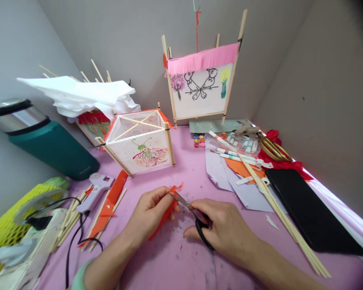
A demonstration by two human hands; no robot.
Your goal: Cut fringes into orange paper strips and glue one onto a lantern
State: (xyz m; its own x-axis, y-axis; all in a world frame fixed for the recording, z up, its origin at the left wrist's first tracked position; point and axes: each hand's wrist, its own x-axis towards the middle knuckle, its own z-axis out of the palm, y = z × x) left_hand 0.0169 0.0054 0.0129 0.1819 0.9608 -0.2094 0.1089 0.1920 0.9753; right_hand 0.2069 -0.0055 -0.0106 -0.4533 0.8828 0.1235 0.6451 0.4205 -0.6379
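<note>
In the head view my left hand pinches a folded strip of red-orange paper, whose upper end is cut into a thin fringe. My right hand grips black-handled scissors, with thumb and fingers in the loops. Their blades lie across the strip's fringed end, close to my left fingertips. Small red scraps lie on the pink tabletop around my hands. Just beyond stands a stick-framed paper lantern with a butterfly drawing and red edging.
A second lantern with pink fringe hangs at the back from a red string. A teal bottle, a glue gun with its cord and red paper are at left. Markers, wooden sticks and a black phone lie at right.
</note>
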